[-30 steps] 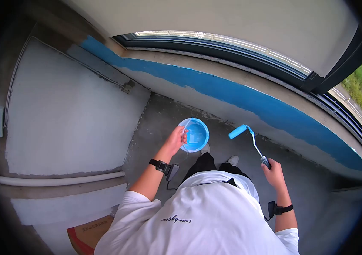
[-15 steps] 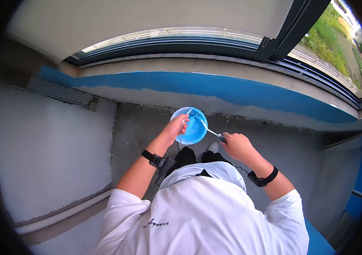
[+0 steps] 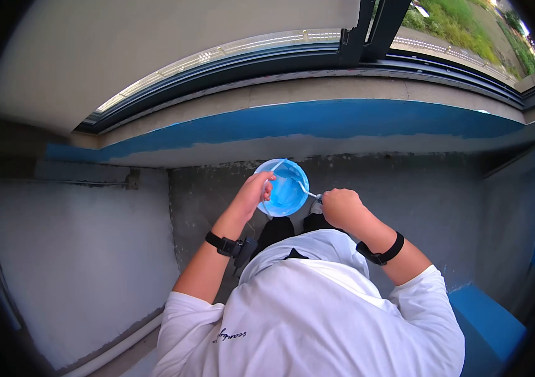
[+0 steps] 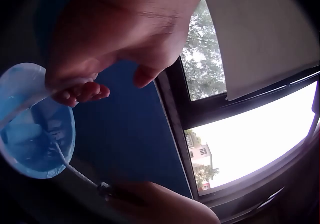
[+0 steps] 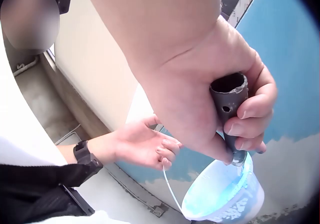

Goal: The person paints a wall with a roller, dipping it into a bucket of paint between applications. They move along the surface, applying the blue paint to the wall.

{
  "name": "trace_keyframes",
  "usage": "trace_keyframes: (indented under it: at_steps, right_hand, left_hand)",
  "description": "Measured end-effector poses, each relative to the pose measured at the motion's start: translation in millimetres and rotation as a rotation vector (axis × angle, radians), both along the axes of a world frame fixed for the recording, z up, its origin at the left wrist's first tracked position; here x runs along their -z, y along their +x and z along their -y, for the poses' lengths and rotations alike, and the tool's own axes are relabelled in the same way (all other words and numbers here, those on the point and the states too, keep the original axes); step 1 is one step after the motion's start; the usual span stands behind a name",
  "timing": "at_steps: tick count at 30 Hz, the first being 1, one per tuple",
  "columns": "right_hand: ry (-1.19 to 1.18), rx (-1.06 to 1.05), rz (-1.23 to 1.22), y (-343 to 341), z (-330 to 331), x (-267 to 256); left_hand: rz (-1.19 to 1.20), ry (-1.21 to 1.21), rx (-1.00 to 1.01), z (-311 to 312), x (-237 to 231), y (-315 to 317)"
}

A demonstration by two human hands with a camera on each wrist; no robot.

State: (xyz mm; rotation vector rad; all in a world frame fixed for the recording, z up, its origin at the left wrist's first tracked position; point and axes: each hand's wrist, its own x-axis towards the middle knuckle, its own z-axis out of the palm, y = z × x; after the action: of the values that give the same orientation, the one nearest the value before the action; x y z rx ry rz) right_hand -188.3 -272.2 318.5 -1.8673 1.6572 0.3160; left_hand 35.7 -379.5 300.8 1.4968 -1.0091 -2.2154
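The left hand (image 3: 256, 192) has its fingers curled round the thin handle (image 4: 30, 101) of a white bucket (image 5: 225, 194) smeared with blue paint, and the bucket hangs from it. In the right hand (image 3: 341, 207) is the dark grip (image 5: 230, 101) of a paint roller, fingers wrapped round it. The roller's bent metal rod (image 4: 75, 171) reaches over the rim into the bucket. In the head view the roller's head is hard to make out against the blue paint inside.
A low wall with a blue painted band (image 3: 318, 118) runs under the window frame (image 3: 267, 63). Grey floor (image 3: 406, 195) lies around the person's feet. A white pipe (image 3: 116, 345) runs at lower left, and a blue surface (image 3: 484, 314) stands at lower right.
From beside the low wall, the roller has moved left and its head has gone into the bucket. The view has turned to the right. The left hand keeps hold of the handle.
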Motion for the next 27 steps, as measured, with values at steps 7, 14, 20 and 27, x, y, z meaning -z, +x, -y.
trace_keyframes:
  at_steps: [7, 14, 20, 27]
  right_hand:
    - [-0.107, 0.023, -0.005, -35, -27, -12]
    - [-0.294, 0.139, 0.236, -38, -60, 9]
    - [-0.218, 0.242, 0.263, -32, -73, 25]
    - [-0.292, 0.285, 0.388, -35, -91, 25]
  left_hand:
    - [0.056, -0.084, 0.044, -10, -10, -15]
    - [0.029, -0.105, 0.010, -14, -34, -26]
    - [-0.035, -0.063, -0.056, -15, -45, -25]
    - [-0.107, -0.027, -0.120, -20, -56, -29]
